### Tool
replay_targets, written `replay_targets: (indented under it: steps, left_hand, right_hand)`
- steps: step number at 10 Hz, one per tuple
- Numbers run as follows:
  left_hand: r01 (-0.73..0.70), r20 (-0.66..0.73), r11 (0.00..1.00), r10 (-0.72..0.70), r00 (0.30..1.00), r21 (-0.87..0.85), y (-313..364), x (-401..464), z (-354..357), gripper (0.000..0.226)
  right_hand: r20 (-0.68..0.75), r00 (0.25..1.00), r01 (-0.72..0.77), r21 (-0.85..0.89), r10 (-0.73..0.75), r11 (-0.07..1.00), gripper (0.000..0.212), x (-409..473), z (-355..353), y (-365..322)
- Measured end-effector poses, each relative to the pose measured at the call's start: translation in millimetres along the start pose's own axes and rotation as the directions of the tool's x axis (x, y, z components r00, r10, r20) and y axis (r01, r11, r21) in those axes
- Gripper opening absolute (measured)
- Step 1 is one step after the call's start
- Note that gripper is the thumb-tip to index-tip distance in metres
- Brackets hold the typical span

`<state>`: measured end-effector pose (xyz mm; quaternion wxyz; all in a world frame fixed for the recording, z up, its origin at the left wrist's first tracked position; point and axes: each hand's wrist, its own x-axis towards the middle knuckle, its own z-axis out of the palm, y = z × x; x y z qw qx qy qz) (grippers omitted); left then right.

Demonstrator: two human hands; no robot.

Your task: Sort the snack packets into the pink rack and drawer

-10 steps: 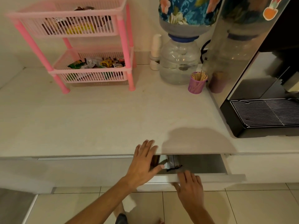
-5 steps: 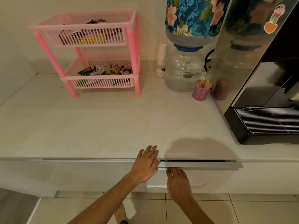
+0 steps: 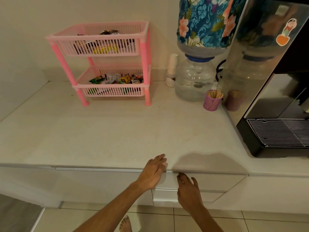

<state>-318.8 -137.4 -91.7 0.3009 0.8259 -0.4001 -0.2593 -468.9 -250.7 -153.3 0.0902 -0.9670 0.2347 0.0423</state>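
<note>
The pink rack (image 3: pixel 143 52) stands at the back of the white counter (image 3: pixel 117 131). Its top basket holds dark and yellow snack packets (image 3: pixel 103 46); the lower basket holds several colourful packets (image 3: pixel 120 79). The white drawer (image 3: pixel 209 181) under the counter edge is shut, its contents hidden. My left hand (image 3: pixel 153 172) lies flat on the counter edge just left of the drawer's top, fingers apart, holding nothing. My right hand (image 3: pixel 189 190) rests flat against the drawer front, fingers spread, holding nothing.
A water dispenser jug (image 3: pixel 195 81) with a floral-covered bottle stands behind a purple cup of wooden sticks (image 3: pixel 212 101). A steel and black coffee machine (image 3: pixel 275 114) fills the right side. A small white bottle (image 3: pixel 171 71) stands by the wall. Tiled floor and a bare foot (image 3: pixel 125 225) lie below.
The drawer, open with dark packets showing, has been pushed fully shut. My right hand followed its front inward; my left hand shifted onto the counter edge. The view rose.
</note>
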Motion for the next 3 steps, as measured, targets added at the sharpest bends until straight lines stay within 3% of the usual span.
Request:
replay_targets:
  steps: [2, 3]
  left_hand:
    - [0.013, -0.052, 0.993, -0.019, 0.998, -0.116, -1, 0, -6, 0.047]
    - [-0.005, -0.135, 0.999, 0.000, 0.991, -0.038, 5, 8, -32, 0.050]
  right_hand:
    - [0.139, 0.990, 0.015, 0.002, -0.015, 1.000, 0.037, 4, -14, 1]
    - [0.350, 0.933, 0.050, 0.103, -0.083, 0.993, 0.038, 12, -44, 1]
